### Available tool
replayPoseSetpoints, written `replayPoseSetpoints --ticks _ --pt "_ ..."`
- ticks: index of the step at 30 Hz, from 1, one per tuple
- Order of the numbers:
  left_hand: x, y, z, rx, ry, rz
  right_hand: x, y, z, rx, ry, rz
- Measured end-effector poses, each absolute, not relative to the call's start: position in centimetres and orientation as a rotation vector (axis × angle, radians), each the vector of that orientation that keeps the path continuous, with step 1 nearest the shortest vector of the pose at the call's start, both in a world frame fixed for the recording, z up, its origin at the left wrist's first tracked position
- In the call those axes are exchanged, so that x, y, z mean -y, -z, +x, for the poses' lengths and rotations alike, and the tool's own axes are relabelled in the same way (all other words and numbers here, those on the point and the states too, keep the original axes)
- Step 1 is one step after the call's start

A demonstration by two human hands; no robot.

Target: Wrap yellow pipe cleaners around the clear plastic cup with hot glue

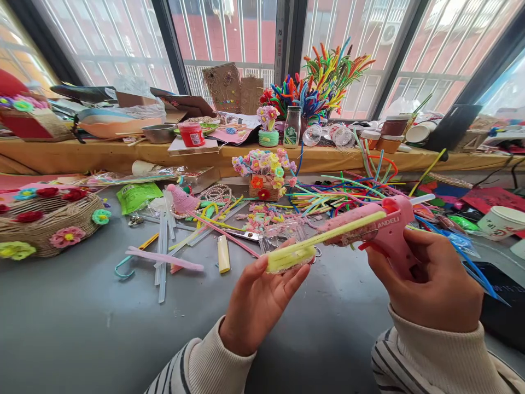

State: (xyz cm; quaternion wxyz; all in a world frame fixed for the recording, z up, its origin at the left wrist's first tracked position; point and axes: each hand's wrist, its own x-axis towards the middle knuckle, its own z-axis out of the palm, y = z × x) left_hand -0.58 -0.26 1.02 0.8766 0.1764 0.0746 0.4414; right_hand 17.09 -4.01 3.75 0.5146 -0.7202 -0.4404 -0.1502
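My right hand [430,282] is wrapped round the grip of a pink glue gun [394,232] marked ANDELI, with a glue stick [423,200] poking out of its back. The gun points left, toward my other hand. My left hand [258,306] pinches a small piece covered with yellow pipe cleaners [289,258] between thumb and fingers. One yellow strand [340,231] stretches from it up along the gun's side. A clear plastic box [283,234] is just behind my left fingertips. The nozzle tip is hidden behind the strand.
Glue sticks [162,268], a pale yellow lighter [223,254] and scissors [246,235] lie on the grey table. A flower-trimmed basket [36,230] stands left, a pipe-cleaner flower pot [264,186] at the back. A phone [502,301] and paper cup [502,221] are right.
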Motion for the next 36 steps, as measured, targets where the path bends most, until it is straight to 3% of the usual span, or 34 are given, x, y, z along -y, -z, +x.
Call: replayPoseSetpoints --ticks 36 --pt "0.28 -1.20 -0.62 -0.110 -0.901 0.414 4.11 -3.53 17.74 1.016 0.335 -1.708"
